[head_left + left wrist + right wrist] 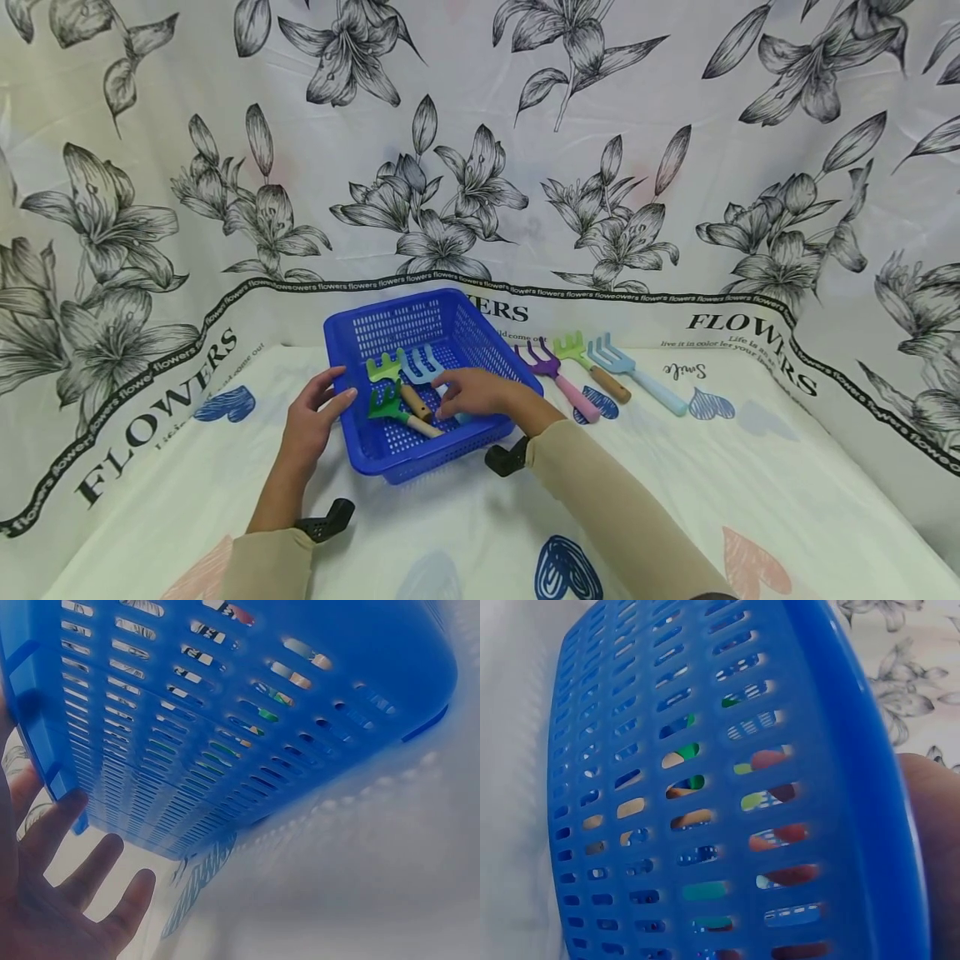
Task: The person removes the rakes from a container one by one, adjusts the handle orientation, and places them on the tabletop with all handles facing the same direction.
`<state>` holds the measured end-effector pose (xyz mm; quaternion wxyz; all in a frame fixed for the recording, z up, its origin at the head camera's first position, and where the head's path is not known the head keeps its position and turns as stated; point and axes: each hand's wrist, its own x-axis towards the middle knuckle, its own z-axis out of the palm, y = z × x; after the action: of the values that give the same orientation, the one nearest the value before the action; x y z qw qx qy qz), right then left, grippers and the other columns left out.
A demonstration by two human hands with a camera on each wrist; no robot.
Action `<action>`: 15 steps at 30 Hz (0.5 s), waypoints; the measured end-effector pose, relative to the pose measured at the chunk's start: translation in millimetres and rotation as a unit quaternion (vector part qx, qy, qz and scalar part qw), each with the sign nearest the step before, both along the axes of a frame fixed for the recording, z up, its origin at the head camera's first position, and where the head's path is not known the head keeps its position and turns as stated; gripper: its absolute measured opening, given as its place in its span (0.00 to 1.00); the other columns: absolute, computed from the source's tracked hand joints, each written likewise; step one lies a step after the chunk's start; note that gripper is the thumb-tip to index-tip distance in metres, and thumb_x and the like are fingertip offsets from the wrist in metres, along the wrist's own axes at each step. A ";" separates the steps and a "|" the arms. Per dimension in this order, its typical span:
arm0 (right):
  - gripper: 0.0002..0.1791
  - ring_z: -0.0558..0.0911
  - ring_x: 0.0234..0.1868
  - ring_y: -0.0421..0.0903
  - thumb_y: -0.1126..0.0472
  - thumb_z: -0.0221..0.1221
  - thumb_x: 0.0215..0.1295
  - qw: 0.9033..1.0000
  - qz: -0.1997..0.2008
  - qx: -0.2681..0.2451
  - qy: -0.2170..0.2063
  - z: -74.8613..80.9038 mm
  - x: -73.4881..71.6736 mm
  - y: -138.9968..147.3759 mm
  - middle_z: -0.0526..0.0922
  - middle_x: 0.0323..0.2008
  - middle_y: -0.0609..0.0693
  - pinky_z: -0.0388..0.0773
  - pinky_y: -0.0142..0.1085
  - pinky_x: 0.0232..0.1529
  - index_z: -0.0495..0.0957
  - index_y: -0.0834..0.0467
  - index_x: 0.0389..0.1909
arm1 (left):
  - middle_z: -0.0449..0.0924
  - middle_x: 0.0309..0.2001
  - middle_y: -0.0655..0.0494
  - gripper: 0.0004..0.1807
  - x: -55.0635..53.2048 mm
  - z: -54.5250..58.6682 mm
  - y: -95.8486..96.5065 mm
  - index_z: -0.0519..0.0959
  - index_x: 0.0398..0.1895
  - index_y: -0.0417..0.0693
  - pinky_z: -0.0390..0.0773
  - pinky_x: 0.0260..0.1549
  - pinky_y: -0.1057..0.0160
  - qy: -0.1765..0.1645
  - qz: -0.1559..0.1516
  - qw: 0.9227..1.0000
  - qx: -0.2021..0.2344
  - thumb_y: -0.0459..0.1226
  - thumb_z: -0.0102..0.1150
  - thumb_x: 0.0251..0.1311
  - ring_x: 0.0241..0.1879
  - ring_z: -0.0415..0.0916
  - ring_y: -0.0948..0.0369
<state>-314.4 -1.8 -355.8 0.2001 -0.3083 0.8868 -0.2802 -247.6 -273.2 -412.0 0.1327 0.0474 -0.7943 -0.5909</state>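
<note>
the blue basket (411, 457) sits on the counter (465, 525), and three little rakes lie in it: a light green rake (386, 372), a dark green rake (390, 407) and a light blue rake (426, 375). the right hand (472, 392) is down inside the basket, by the light blue rake's handle; i cannot tell if its fingers pinch it. the left hand (317, 410) touches the basket's left edge with its fingers spread apart. just right of the basket lie three more: a purple rake (566, 387) with a pink handle, a green rake (592, 367) with a brown handle, and a blue rake (639, 375). so it looks about half done, three in and three out.
</note>
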 end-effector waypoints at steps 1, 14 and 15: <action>0.29 0.78 0.54 0.46 0.52 0.63 0.65 1.000 -0.003 -0.007 0.011 -0.6 -0.6 0.1 0.83 0.49 0.46 0.72 0.45 0.59 0.71 0.53 0.65 | 0.53 0.75 0.52 0.35 -0.1 0.0 -0.1 0.61 0.73 0.55 0.56 0.63 0.36 0.000 0.000 1.000 0.000 0.51 0.57 0.65 0.73 0.50 0.46; 0.22 0.75 0.58 0.45 0.61 0.66 0.61 0.994 -0.044 -0.042 0.092 1.6 6.2 3.0 0.83 0.49 0.46 0.71 0.44 0.60 0.77 0.49 0.57 | 0.54 0.75 0.52 0.35 -0.4 -1.2 -0.5 0.62 0.73 0.55 0.56 0.63 0.36 0.002 0.000 1.000 -0.001 0.52 0.58 0.65 0.72 0.50 0.46; 0.21 0.76 0.56 0.45 0.62 0.66 0.61 0.993 -0.048 -0.049 0.098 2.2 6.8 3.7 0.83 0.49 0.45 0.72 0.43 0.59 0.78 0.49 0.56 | 0.54 0.75 0.52 0.34 -0.8 -1.3 -0.7 0.62 0.72 0.55 0.56 0.64 0.36 0.005 0.000 1.000 0.000 0.51 0.58 0.65 0.72 0.51 0.46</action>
<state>-307.6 1.9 -353.6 0.0830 -0.3008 0.9011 -0.3012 -248.4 -273.9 -413.3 0.1365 0.0445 -0.7939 -0.5909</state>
